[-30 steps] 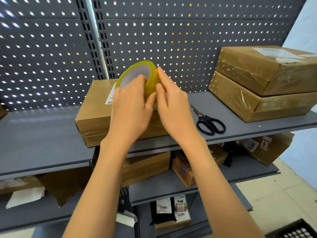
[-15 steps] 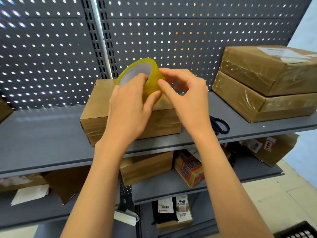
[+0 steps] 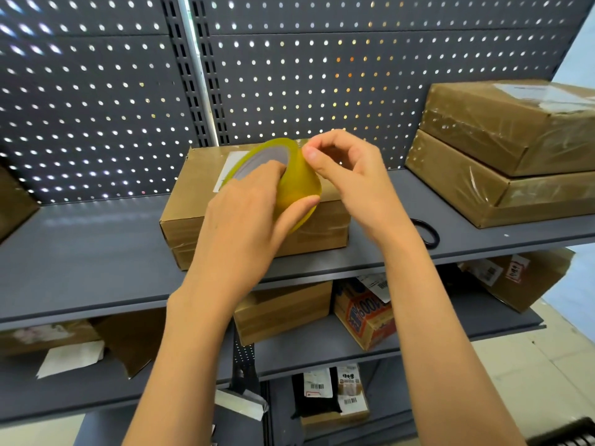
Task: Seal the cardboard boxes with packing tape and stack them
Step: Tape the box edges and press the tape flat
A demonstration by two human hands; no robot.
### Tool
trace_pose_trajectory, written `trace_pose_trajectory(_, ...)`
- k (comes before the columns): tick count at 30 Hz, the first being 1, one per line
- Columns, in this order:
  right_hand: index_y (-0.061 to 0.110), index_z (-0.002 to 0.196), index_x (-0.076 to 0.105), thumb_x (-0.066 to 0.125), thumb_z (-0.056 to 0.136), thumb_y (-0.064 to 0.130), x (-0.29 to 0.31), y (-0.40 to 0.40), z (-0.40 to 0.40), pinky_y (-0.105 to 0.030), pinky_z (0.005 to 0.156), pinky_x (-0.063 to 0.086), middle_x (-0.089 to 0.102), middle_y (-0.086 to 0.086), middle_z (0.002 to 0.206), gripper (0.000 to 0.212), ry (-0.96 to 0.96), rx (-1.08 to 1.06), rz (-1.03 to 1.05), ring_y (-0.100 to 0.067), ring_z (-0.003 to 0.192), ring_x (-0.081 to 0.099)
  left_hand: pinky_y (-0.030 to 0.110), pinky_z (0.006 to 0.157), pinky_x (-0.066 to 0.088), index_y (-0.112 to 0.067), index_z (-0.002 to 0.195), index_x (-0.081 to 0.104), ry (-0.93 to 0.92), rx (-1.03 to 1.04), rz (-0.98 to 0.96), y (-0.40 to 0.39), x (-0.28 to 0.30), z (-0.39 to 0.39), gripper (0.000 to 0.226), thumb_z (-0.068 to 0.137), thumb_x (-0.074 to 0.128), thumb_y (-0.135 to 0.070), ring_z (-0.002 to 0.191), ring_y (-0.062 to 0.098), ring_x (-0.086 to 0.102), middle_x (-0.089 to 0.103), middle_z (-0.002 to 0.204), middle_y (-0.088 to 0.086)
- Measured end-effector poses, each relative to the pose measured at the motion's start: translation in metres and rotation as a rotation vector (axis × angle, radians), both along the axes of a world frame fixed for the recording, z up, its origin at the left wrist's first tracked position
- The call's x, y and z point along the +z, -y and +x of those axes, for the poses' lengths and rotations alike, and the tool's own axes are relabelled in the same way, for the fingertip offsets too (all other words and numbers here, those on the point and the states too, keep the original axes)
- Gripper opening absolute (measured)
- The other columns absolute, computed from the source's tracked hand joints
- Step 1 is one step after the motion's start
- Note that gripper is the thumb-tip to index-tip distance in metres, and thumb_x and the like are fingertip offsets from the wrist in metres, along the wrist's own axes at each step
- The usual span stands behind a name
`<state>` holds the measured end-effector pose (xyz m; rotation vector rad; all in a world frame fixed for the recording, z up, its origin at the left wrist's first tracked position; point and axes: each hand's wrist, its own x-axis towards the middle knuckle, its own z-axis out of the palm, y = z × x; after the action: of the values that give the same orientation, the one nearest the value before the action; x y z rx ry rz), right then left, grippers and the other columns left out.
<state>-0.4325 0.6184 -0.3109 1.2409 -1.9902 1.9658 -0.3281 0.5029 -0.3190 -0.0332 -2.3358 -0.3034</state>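
Head view shows my left hand [image 3: 244,217] gripping the yellow tape roll [image 3: 291,181], fingers hooked through its core and thumb pressed on the outer band. The roll is tilted, its open face turned up and to the left. My right hand [image 3: 351,181] pinches at the roll's upper edge with thumb and forefinger; whether a loose tape end sits between them I cannot tell. Both hands hide much of the long cardboard box [image 3: 193,201] behind them, which lies lengthwise, left to right, on the grey shelf [image 3: 80,252], flaps closed. My right wrist covers the scissors [image 3: 429,235], leaving only one black handle loop showing. Two taped boxes [image 3: 502,162] are stacked at right, cut off by the frame. Lower shelves hold more parcels [image 3: 283,310].
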Motion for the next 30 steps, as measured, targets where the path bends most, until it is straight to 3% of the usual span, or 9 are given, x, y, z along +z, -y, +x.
trace_pose_trajectory(3, 0.024, 0.083, 0.059, 0.056, 0.094, 0.010, 0.005, 0.001, 0.004, -0.018, 0.074, 0.043, 0.059, 0.015, 0.080, 0.018, -0.032, 0.009, 0.041, 0.005, 0.075, 0.052, 0.033, 0.052, 0.032, -0.012, 0.096, 0.053, 0.009, -0.017, 0.093, -0.006, 0.000, 0.004, 0.049, 0.088, 0.042, -0.059, 0.062, 0.018, 0.044, 0.046, 0.073, -0.009)
trace_pose_trajectory(7, 0.027, 0.083, 0.056, 0.053, 0.096, 0.015, 0.010, 0.005, 0.006, -0.022, 0.072, 0.041, 0.056, 0.017, 0.079, 0.018, -0.046, -0.035, 0.118, 0.000, 0.074, 0.049, 0.044, 0.069, 0.050, -0.018, 0.116, 0.046, 0.186, -0.167, 0.309, -0.007, -0.001, 0.009, 0.060, 0.077, 0.052, -0.063, 0.075, 0.022, 0.061, 0.064, 0.084, 0.000)
trace_pose_trajectory(12, 0.015, 0.093, 0.054, 0.048, 0.099, 0.014, 0.010, 0.011, 0.011, -0.014, 0.071, 0.039, 0.054, 0.016, 0.081, 0.009, -0.080, -0.064, 0.098, 0.003, 0.072, 0.048, 0.045, 0.072, 0.051, -0.024, 0.118, 0.043, 0.176, -0.147, 0.353, -0.006, -0.004, 0.010, 0.060, 0.075, 0.053, -0.065, 0.071, 0.022, 0.066, 0.068, 0.079, 0.002)
trace_pose_trajectory(17, 0.010, 0.095, 0.053, 0.046, 0.099, 0.010, 0.009, 0.015, 0.019, -0.017, 0.073, 0.042, 0.053, 0.012, 0.081, 0.008, -0.107, -0.119, -0.062, 0.001, 0.076, 0.049, 0.044, 0.072, 0.050, -0.023, 0.112, 0.051, 0.062, -0.064, 0.322, -0.006, 0.009, 0.014, 0.059, 0.072, 0.053, -0.065, 0.074, 0.017, 0.060, 0.064, 0.078, 0.002)
trace_pose_trajectory(20, 0.008, 0.096, 0.053, 0.046, 0.098, 0.009, 0.007, 0.018, 0.025, -0.016, 0.072, 0.041, 0.053, 0.011, 0.082, 0.007, -0.102, -0.139, -0.163, 0.001, 0.076, 0.049, 0.046, 0.071, 0.050, -0.024, 0.110, 0.054, 0.024, -0.009, 0.329, -0.009, 0.015, 0.014, 0.054, 0.071, 0.057, -0.062, 0.074, 0.024, 0.060, 0.065, 0.080, -0.001)
trace_pose_trajectory(23, 0.009, 0.091, 0.056, 0.052, 0.095, 0.007, 0.010, 0.013, 0.022, -0.013, 0.074, 0.042, 0.056, 0.009, 0.081, 0.006, -0.008, -0.006, -0.181, 0.004, 0.075, 0.051, 0.045, 0.069, 0.051, -0.027, 0.106, 0.056, 0.006, -0.024, 0.400, -0.010, 0.017, 0.019, 0.048, 0.071, 0.064, -0.059, 0.078, 0.022, 0.062, 0.064, 0.084, -0.007)
trace_pose_trajectory(27, 0.015, 0.086, 0.062, 0.062, 0.079, 0.013, 0.012, 0.003, 0.010, -0.018, 0.078, 0.045, 0.062, 0.012, 0.076, 0.007, 0.264, 0.275, -0.152, -0.002, 0.077, 0.057, 0.044, 0.071, 0.053, -0.030, 0.106, 0.058, 0.068, -0.079, 0.473, -0.010, 0.015, 0.023, 0.051, 0.067, 0.064, -0.062, 0.079, 0.010, 0.063, 0.063, 0.093, -0.024)
trace_pose_trajectory(30, 0.014, 0.083, 0.063, 0.068, 0.083, 0.006, 0.006, 0.003, 0.006, -0.021, 0.077, 0.047, 0.064, 0.010, 0.076, 0.010, 0.296, 0.232, -0.153, -0.004, 0.077, 0.058, 0.046, 0.074, 0.055, -0.034, 0.110, 0.057, 0.173, -0.140, 0.531, -0.011, 0.013, 0.025, 0.050, 0.068, 0.066, -0.059, 0.079, 0.009, 0.067, 0.065, 0.093, -0.024)
